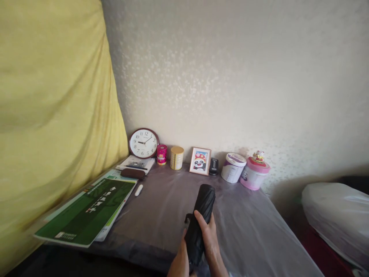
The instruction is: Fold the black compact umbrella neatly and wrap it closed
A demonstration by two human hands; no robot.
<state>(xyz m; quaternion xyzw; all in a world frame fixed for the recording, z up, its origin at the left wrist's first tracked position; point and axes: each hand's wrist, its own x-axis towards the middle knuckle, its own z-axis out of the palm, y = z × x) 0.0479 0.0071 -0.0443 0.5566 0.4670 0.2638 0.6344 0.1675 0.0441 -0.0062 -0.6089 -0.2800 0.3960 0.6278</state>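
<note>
A black folded umbrella (205,198) is held tilted above the near part of the table, its top end pointing away from me. My right hand (210,234) wraps round its right side, with the thumb lying across the front. Lower down, my left hand (181,257) grips the umbrella's left side near the bottom; part of its fingers is hidden behind the umbrella. A small dark strap or loop (188,218) sticks out on the left of the umbrella.
Along the wall stand a clock (143,143), a pink can (162,155), a yellow-lidded can (177,158), a framed panda picture (200,161) and two tubs (233,168). Green books (89,211), a brown case (133,174) and a white stick-like object (138,190) lie left. A yellow curtain (57,96) hangs left.
</note>
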